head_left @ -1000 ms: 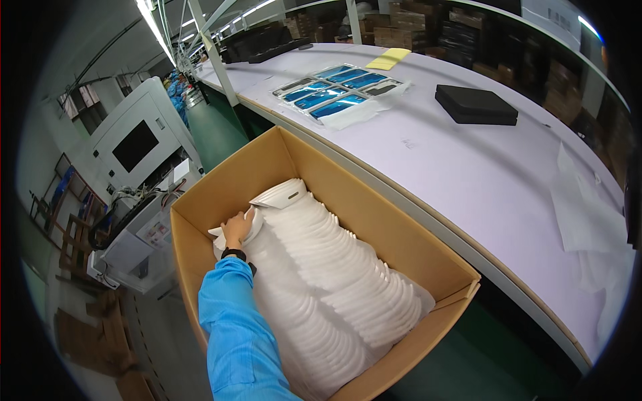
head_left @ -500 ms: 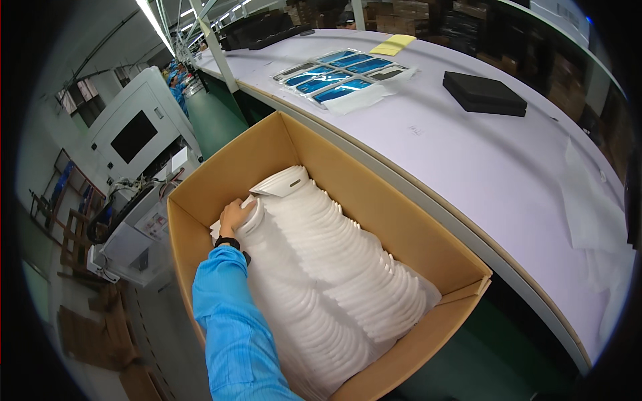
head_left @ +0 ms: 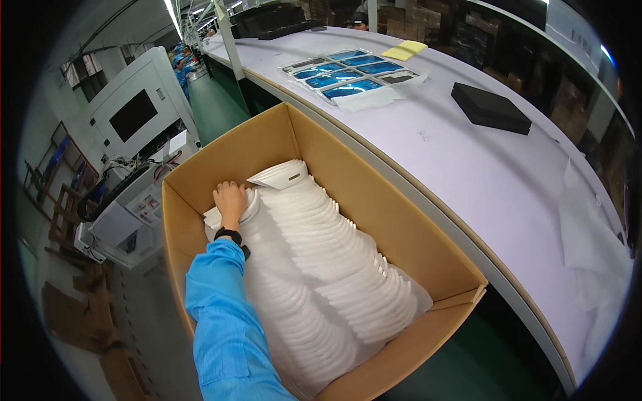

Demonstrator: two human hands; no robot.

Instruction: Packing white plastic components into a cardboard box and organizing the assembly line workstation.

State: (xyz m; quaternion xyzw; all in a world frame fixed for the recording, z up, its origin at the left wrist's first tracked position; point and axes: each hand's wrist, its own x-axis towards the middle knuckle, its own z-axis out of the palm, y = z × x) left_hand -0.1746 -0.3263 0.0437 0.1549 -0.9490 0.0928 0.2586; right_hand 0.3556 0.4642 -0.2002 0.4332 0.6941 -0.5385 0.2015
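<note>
My left hand (head_left: 231,202), in a blue sleeve with a dark band at the wrist, reaches into a deep brown cardboard box (head_left: 428,230). Its fingers bend over the far end of the left row of thin white flat pieces in soft white wrapping (head_left: 277,301), closed on their edges; the fingertips are hidden. To the right runs a second packed row of the same white pieces (head_left: 334,247). At its far end lies a smooth white piece (head_left: 281,175) with a small dark slot. My right hand is out of view.
A pale worktable (head_left: 455,174) runs along the box's right side. On it lie blue-and-silver panels in clear film (head_left: 344,77), a yellow pad (head_left: 404,50), a black block (head_left: 491,109) and thin white sheets (head_left: 588,240). A white machine (head_left: 137,113) stands at left.
My left hand has shifted slightly away and left at the row's far end, its fingers now bent farther over. The view has turned a little, moving the box slightly left in the picture.
</note>
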